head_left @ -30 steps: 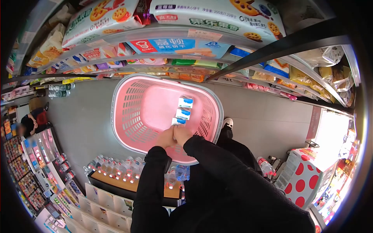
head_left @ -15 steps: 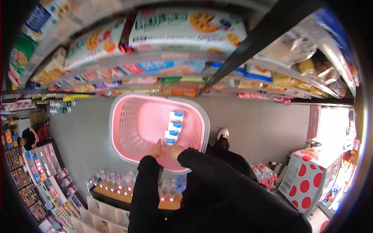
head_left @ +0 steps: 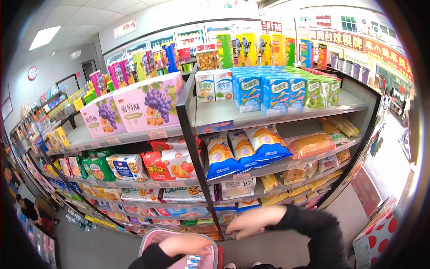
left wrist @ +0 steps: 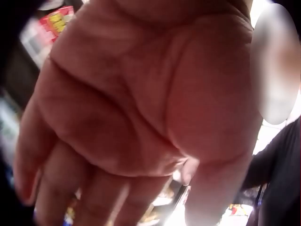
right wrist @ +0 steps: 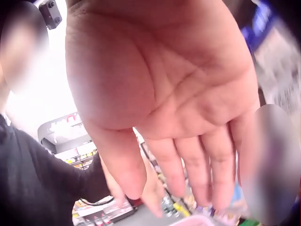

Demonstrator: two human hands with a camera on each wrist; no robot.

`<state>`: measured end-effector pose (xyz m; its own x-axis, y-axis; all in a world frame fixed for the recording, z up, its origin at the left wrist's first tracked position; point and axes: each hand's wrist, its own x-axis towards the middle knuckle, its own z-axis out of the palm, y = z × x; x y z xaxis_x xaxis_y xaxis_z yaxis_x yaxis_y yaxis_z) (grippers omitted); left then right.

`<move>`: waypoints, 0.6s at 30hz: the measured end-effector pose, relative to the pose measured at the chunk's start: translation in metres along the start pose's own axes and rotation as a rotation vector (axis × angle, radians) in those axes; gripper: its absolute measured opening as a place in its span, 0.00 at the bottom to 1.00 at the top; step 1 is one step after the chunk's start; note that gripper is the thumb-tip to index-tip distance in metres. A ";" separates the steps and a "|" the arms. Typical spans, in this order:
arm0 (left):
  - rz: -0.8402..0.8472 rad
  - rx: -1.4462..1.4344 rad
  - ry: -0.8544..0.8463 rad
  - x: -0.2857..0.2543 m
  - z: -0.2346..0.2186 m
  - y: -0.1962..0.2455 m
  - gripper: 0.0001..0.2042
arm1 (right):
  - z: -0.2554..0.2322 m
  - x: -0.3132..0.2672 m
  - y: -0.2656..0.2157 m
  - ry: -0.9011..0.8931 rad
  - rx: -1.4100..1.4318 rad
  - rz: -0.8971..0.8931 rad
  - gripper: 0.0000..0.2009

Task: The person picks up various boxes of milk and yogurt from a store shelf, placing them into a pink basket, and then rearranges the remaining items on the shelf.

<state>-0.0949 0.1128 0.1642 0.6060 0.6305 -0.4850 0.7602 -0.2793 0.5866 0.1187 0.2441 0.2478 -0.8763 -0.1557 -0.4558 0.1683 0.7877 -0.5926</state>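
Observation:
Both hands hover empty above the pink basket and in front of the lower shelves. The left hand is over the basket, its palm filling the left wrist view with fingers extended. Farther right, the right hand reaches across in front of the lowest shelves; in the right wrist view its palm faces the camera with fingers extended. Small blue-and-white cartons lie in the basket, partly cut off by the frame's lower edge.
The top shelf holds blue cartons, green cartons, two white cartons and purple grape boxes. Bagged snacks fill the shelf below. A dark upright post divides the shelving. Someone sits at far left.
The head view has tilted up from the basket to the shelves. Both hands have left the cartons in the basket, risen and moved apart.

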 end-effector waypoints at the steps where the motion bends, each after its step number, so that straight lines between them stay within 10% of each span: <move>1: 0.128 0.030 0.146 -0.007 -0.032 0.028 0.19 | -0.008 -0.009 0.020 0.155 -0.077 -0.042 0.18; 3: 0.089 0.116 0.173 -0.017 -0.111 0.098 0.20 | -0.055 -0.056 0.010 0.520 -0.217 -0.015 0.10; 7: 0.303 0.250 1.004 0.017 -0.216 0.115 0.18 | -0.150 -0.095 0.019 1.375 -0.890 0.087 0.08; 9: 0.327 0.048 1.394 0.057 -0.258 0.107 0.25 | -0.185 -0.107 0.015 1.495 -1.093 0.153 0.07; 13: 0.069 -0.099 1.486 0.110 -0.306 0.105 0.34 | -0.217 -0.097 0.030 1.610 -1.298 0.326 0.07; 15: -0.052 -0.044 1.493 0.119 -0.314 0.103 0.36 | -0.217 -0.097 0.033 1.372 -1.082 0.673 0.15; 18: 0.069 -0.075 1.544 0.125 -0.322 0.095 0.42 | -0.211 -0.104 0.032 1.390 -1.110 0.521 0.14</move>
<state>-0.0221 0.3983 0.3680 -0.2205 0.7407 0.6346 0.7004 -0.3326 0.6316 0.1200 0.4112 0.4169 -0.6311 0.2900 0.7195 0.6762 0.6601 0.3270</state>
